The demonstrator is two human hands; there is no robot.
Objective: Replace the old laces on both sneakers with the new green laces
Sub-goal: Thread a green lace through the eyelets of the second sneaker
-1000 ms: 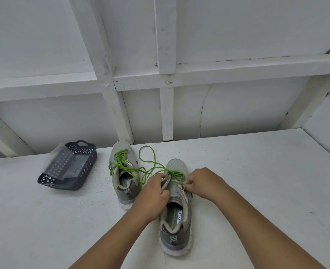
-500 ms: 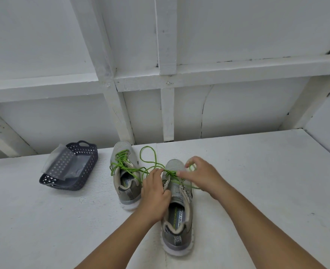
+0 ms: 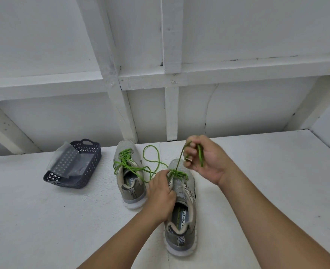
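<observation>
Even, soft, bright light, faint shadows only; wide-angle bowing at edges; lace beside right-hand fingers [image 3: 191,152] slightly motion-blurred; no glare.

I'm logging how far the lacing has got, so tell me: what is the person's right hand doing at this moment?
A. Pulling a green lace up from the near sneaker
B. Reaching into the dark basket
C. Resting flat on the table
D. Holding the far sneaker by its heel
A: the right hand is raised above the near sneaker with a green lace running taut from its eyelets up into the closed fingers.
</observation>
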